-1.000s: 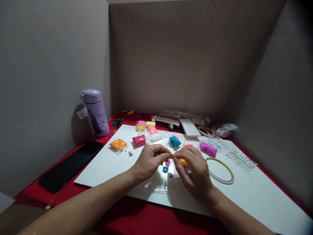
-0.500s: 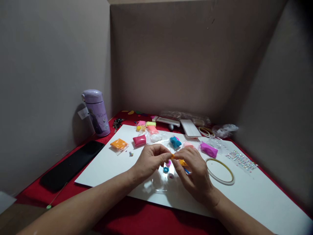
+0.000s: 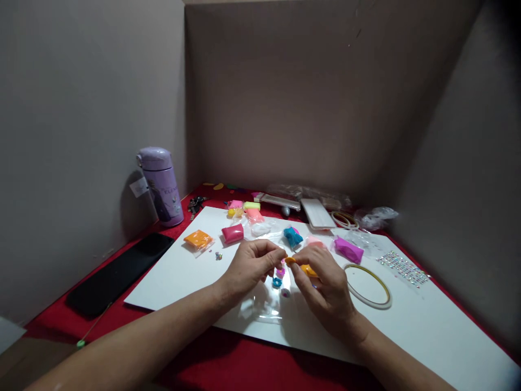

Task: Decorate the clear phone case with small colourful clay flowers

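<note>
Between the thumb and fingertips of my right hand (image 3: 323, 277) is a small flattened piece of orange clay (image 3: 290, 260). My left hand (image 3: 254, 263) is closed in a pinch at the left edge of this piece. Below the hands, a blue clay ring (image 3: 277, 282), a magenta clay piece (image 3: 280, 272) and a small white round piece (image 3: 285, 292) lie on a clear plastic sheet (image 3: 268, 314). A larger orange clay lump (image 3: 309, 270) is partly hidden behind my right fingers.
On the white board (image 3: 171, 282) lie a packet of orange clay (image 3: 198, 239), a red one (image 3: 233, 234), a blue one (image 3: 292, 237), a purple one (image 3: 349, 250), a tape ring (image 3: 386, 293) and a gem sheet (image 3: 402, 269). A purple bottle (image 3: 163, 187) and black phone (image 3: 122, 274) are left.
The orange clay shows more now, as a flat piece. My right fingers have shifted slightly right, and the fingertips of both hands are a little further apart.
</note>
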A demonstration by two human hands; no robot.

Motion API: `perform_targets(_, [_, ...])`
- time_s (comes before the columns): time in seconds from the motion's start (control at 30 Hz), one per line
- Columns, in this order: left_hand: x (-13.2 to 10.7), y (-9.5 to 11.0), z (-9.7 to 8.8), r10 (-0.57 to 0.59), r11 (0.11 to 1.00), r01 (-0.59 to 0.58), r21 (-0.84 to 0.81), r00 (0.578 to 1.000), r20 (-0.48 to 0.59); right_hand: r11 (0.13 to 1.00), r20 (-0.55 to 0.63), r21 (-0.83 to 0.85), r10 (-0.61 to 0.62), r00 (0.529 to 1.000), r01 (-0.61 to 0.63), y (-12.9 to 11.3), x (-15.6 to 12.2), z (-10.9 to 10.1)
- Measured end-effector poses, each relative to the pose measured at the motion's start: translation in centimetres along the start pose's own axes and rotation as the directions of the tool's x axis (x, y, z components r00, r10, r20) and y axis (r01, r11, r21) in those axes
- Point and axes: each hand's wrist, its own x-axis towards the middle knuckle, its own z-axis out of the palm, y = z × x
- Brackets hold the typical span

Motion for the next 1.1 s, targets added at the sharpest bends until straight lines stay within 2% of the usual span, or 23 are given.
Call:
perform_targets(0.2, [0.08,-0.06,-0.09,0.019,0.997,-0.02,0.069,1.0,0.004,0.999,0.052,-0.018,-0.04,0.998,0.041,-0.15,0.05,-0.16])
perform_targets(0.43, [0.07,-0.14,0.04,-0.041,0.999,0.041,0.0,0.999,-0.003,0.999,0.06,-0.02,-0.046,0.997,0.047,-0.14,0.15,-0.15])
perform_targets(0.67, [0.11,-0.22,0.01,-0.03,0.999,0.03,-0.014,1.0,0.0,0.999,0.021,0.01,0.04,0.999,-0.04,0.17,-0.03,0.01])
perform_targets(0.87, [-0.01,0.0,-0.1,-0.019,0.998,0.017,0.062,1.0,0.025,1.0,0.062,-0.006,-0.022,0.998,0.023,-0.06,0.02,-0.24])
perform_targets(1.1, [0.05,-0.11,0.12,-0.055,0.998,0.054,-0.039,0.998,-0.008,1.0,0.056,-0.019,-0.022,0.998,0.023,-0.08,0.12,-0.22])
